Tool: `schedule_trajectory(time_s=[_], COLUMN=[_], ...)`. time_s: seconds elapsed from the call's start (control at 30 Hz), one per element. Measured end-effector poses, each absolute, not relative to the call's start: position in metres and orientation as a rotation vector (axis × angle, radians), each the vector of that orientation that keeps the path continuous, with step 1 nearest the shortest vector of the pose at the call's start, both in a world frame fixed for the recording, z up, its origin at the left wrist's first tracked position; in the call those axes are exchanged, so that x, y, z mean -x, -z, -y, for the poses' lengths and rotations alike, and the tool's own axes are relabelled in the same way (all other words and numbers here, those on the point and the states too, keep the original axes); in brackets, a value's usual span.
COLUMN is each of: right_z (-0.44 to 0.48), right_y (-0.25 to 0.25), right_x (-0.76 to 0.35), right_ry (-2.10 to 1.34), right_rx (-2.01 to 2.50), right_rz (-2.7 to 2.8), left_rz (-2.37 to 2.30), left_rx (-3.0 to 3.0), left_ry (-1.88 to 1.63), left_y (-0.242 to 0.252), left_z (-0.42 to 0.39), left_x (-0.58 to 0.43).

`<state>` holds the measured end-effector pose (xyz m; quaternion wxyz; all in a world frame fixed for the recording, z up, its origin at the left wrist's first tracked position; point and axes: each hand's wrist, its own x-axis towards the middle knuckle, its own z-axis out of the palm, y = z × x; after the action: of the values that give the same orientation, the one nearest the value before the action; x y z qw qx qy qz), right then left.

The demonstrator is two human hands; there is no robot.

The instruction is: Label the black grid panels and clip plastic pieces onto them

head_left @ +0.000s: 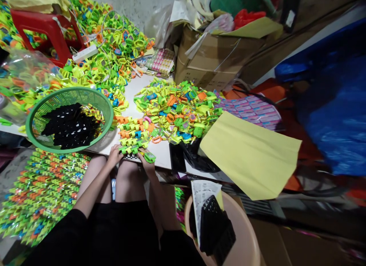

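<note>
Rows of neon yellow, orange and green plastic toy watches (132, 133) stand on a black perforated tray (132, 157) at the table's front edge, above my knees. My left hand (115, 154) is at the tray's left end, fingers curled at its near row; their grip is partly hidden. Over the right end, my right hand (146, 163) is closed around a green toy watch (149, 157). A loose heap of similar toy watches (177, 109) lies just beyond and to the right.
A green basket (30, 125) at left holds black pieces and small yellow-red parts. More watches cover the table behind, near a white power strip (85, 53). At right are a phone (177, 157), yellow sheet (251, 155), cardboard box (206, 60) and, lower down, a tub (243, 235).
</note>
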<state>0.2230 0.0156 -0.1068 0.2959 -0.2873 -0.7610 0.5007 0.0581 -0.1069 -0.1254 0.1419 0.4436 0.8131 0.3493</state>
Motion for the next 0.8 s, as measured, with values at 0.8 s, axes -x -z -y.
schedule_trajectory(time_s=[0.8], right_z=[-0.034], right_y=[0.096], right_x=[-0.201], right_ry=[-0.938], right_rx=[0.997], right_rz=[2.664], left_rz=[-2.358], left_rx=[-1.306], left_ry=[-1.016], left_y=[0.139], left_z=[0.107], left_x=[-0.052])
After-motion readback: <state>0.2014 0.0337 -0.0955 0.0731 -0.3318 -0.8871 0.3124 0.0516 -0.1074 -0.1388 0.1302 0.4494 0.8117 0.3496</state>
